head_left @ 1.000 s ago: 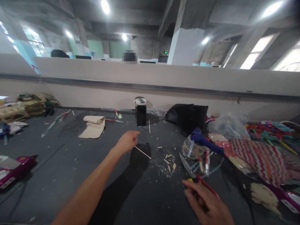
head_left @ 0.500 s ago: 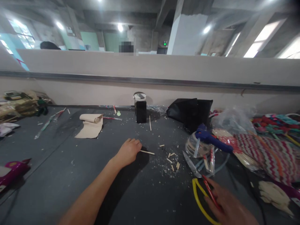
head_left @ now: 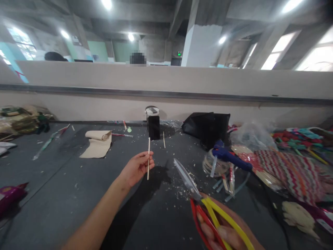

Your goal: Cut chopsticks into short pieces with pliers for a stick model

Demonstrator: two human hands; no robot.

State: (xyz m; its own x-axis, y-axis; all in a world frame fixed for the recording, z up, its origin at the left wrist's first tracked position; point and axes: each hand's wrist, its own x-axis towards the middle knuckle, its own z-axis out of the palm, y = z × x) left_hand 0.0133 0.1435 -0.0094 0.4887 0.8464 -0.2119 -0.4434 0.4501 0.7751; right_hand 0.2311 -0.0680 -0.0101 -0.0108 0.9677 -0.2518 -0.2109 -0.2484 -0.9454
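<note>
Wooden and pale, the thin round stick [head_left: 148,158] stood nearly upright in our left hand [head_left: 136,168], pinched between thumb and fingertips about two thirds of the way down, so that the longer upper part stood free above the grip while a short end showed below it. We judged that grip suited to offering the free length to a blade. The stick hung in the air above the dark grey counter [head_left: 65,180], well clear of its surface.

Our right hand [head_left: 223,234] was closed through the red and yellow loop handles of the long-bladed scissors [head_left: 200,198], fingers threaded inside the loops. The grey blades pointed up and left toward the stick, near it but not touching; they looked close together, though we could not tell whether they were fully shut.

Below the blades lay a scatter of short wooden offcuts and pale chips [head_left: 186,184], which seemed to mark this patch of the counter as the cutting place. Just to the right sat a blue glue gun [head_left: 229,156] resting on a clear round container [head_left: 213,166], within easy reach. Farther back stood a black phone [head_left: 154,127] propped upright against a white-lidded jar, and to the left a curled strip of beige paper [head_left: 97,143].
</note>
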